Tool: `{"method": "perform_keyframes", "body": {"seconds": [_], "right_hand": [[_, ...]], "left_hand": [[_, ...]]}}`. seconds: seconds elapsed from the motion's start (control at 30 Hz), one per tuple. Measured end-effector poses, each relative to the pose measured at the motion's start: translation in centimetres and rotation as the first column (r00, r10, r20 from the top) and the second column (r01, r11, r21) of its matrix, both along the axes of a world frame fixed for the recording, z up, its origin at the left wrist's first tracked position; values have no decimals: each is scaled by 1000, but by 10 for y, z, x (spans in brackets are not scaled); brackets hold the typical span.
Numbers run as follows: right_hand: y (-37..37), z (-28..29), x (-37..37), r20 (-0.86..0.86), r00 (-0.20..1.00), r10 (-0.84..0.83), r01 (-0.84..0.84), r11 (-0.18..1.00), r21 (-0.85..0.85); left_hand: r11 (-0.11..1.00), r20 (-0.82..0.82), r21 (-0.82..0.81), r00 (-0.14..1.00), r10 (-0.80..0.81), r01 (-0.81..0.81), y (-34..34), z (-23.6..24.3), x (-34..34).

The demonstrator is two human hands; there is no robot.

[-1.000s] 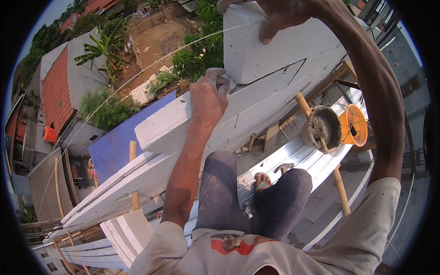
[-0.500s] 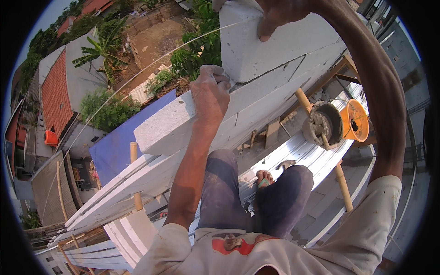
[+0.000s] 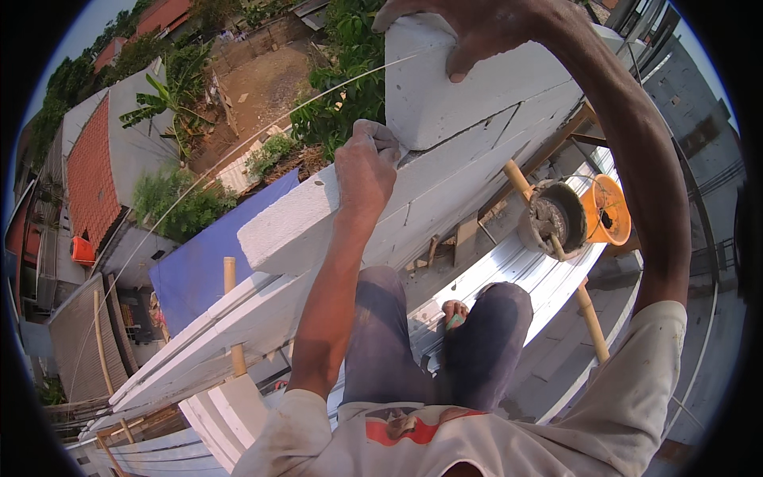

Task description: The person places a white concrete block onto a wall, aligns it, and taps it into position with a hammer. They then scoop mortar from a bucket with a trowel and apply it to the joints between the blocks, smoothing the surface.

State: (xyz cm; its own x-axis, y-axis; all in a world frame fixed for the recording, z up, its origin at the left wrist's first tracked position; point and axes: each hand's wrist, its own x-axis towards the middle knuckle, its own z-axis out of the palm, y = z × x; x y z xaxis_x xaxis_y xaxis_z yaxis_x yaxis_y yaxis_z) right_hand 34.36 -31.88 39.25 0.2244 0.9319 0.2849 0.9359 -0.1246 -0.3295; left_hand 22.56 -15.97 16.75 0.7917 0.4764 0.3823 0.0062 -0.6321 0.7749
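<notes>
A pale grey wall block (image 3: 445, 95) sits on the top course of a block wall (image 3: 290, 219). My right hand (image 3: 493, 28) reaches over its upper end, thumb pressed on the near face and fingers over the top. At the block's lower left corner, by the joint, my left hand (image 3: 367, 171) is closed with curled fingers. Whatever those fingers may hold is hidden. A thin string line (image 3: 350, 82) runs past the block on the far side of the wall.
Right of the wall, a bucket of mortar (image 3: 548, 215) with a handle sticking out stands beside an orange bucket (image 3: 610, 211). Bamboo poles (image 3: 592, 322) and metal sheeting (image 3: 485, 278) lie below my legs. Beyond the wall are a blue tarp (image 3: 214, 262) and a drop to ground.
The view has shifted slightly, so the wall and hands appear a little lower. Both hands keep their places on the block. A hammer near my foot is now hidden behind my knee.
</notes>
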Motion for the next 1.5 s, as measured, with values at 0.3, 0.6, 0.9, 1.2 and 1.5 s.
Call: {"method": "perform_keyframes", "body": {"seconds": [0.3, 0.6, 0.9, 1.2, 1.5], "right_hand": [[-143, -105, -15, -19, 844, -537, 492, 757, 430], [-333, -608, -233, -426, 3, -905, 871, 212, -443], [-349, -646, -290, -298, -277, -914, 739, -4, -673], [-353, -639, -282, -309, -281, -909, 733, 5, -680], [-221, -477, -167, -942, 191, -277, 845, 534, 14]], "left_hand": [[997, 179, -67, 984, -22, 35, -7, 33, -4], [972, 259, 22, 937, -233, 235, 1, 52, 31], [970, -23, 62, 972, -234, 235, 11, 38, 31], [972, -372, 56, 908, -193, 229, 16, 40, 27], [976, -247, 105, 956, -160, 190, 19, 32, 12]]}}
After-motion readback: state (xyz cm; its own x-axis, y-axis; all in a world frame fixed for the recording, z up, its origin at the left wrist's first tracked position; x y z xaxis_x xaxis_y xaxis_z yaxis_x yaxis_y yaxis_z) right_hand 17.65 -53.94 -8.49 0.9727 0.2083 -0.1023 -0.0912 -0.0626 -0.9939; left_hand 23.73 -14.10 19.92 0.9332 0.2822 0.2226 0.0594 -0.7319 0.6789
